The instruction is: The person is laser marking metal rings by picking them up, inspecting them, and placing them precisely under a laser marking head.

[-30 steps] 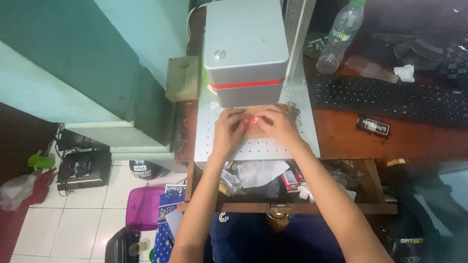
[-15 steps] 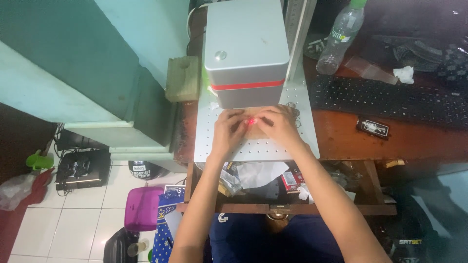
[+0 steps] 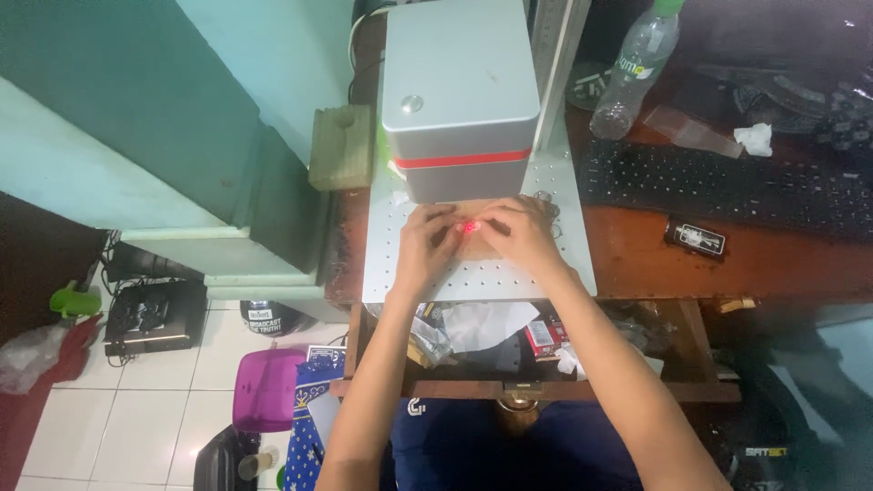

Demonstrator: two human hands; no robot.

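A grey box-shaped machine head point(image 3: 459, 91) with a red stripe hangs over a white perforated work plate point(image 3: 391, 264). Both my hands rest on the plate just below the machine. My left hand point(image 3: 426, 244) and my right hand point(image 3: 520, 235) pinch a small flat tan piece point(image 3: 473, 244) between their fingertips. A red light spot point(image 3: 469, 227) glows on that piece, between the two hands. Most of the piece is hidden by my fingers.
A black keyboard point(image 3: 727, 186) lies on the brown desk at right, with a small black device point(image 3: 696, 238) before it. A clear plastic bottle point(image 3: 632, 68) stands behind. A wooden block point(image 3: 341, 147) sits left of the machine. An open drawer of clutter point(image 3: 491, 332) lies below the plate.
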